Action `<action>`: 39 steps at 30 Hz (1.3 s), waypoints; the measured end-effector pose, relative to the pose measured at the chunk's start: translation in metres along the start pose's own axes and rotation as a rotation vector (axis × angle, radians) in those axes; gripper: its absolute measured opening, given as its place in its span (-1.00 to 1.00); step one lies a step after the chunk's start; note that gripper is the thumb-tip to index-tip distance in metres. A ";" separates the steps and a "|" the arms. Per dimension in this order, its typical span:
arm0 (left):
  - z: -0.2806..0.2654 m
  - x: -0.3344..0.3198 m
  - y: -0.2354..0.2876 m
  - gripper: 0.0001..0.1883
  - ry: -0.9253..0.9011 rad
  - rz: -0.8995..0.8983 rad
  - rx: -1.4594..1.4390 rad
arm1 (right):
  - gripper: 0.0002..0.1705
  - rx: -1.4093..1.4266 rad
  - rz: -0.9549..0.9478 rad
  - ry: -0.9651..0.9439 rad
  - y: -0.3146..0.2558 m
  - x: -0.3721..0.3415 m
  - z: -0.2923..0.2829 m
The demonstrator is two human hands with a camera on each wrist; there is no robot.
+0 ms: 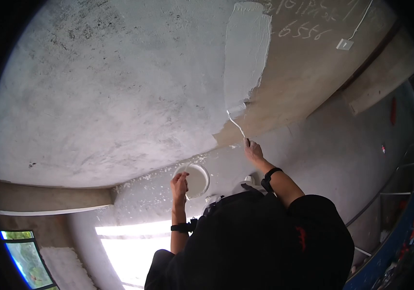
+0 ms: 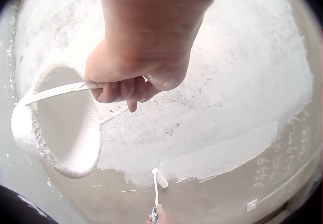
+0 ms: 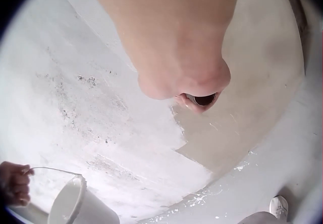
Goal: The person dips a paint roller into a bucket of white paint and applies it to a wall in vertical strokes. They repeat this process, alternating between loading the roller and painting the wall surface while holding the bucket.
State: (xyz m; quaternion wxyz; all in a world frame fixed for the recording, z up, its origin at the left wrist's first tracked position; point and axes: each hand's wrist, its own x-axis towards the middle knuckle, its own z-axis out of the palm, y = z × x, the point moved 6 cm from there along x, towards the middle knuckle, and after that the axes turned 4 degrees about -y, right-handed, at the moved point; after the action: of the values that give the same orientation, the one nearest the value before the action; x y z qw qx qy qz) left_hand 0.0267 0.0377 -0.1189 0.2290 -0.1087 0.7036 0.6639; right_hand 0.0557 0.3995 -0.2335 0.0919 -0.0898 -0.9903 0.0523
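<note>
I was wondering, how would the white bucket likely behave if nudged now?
The white bucket would probably swing or tip, as it hangs by its thin handle from the left hand. Its round, undented wall suggests it is fairly stiff. Its weight is hard to judge, since the fill level is unclear.

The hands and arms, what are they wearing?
The left hand and right hand have no gloves. The left band and right band are black; the left has a small gadget. The black top has short sleeves and a red mark.
</note>
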 end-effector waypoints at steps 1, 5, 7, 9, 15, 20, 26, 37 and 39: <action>-0.002 0.000 0.000 -0.76 0.002 0.025 0.020 | -0.54 -0.016 -0.019 -0.048 0.009 -0.006 -0.001; -0.002 0.000 -0.001 -0.75 -0.007 -0.007 0.028 | -0.53 0.003 0.059 -0.087 0.045 -0.015 -0.006; -0.002 0.000 -0.005 -0.75 0.015 -0.028 0.032 | -0.53 0.027 0.066 -0.054 0.053 -0.012 -0.012; 0.001 0.001 -0.007 -0.75 0.017 -0.021 0.053 | -0.54 0.051 0.061 -0.017 0.056 -0.004 -0.018; 0.007 0.007 0.002 -0.74 0.010 -0.006 0.094 | -0.53 -0.011 0.006 0.069 0.045 0.007 -0.028; 0.009 0.009 0.002 -0.74 0.002 -0.013 0.080 | -0.52 -0.011 -0.027 0.266 0.042 0.009 -0.065; 0.017 0.012 0.009 -0.73 -0.038 0.013 0.111 | -0.58 0.050 0.024 0.284 0.044 0.025 -0.119; 0.020 0.016 0.005 -0.73 -0.102 0.039 0.153 | -0.64 0.691 0.227 0.385 0.057 0.073 -0.258; 0.022 0.014 0.010 -0.72 -0.079 0.007 0.184 | -0.49 0.866 0.355 0.329 0.057 0.084 -0.284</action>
State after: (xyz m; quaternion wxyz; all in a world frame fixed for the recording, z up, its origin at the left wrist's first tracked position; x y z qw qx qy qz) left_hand 0.0141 0.0621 -0.1171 0.2631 -0.0587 0.7522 0.6012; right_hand 0.0384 0.4953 0.0514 0.2656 -0.2177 -0.8195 0.4588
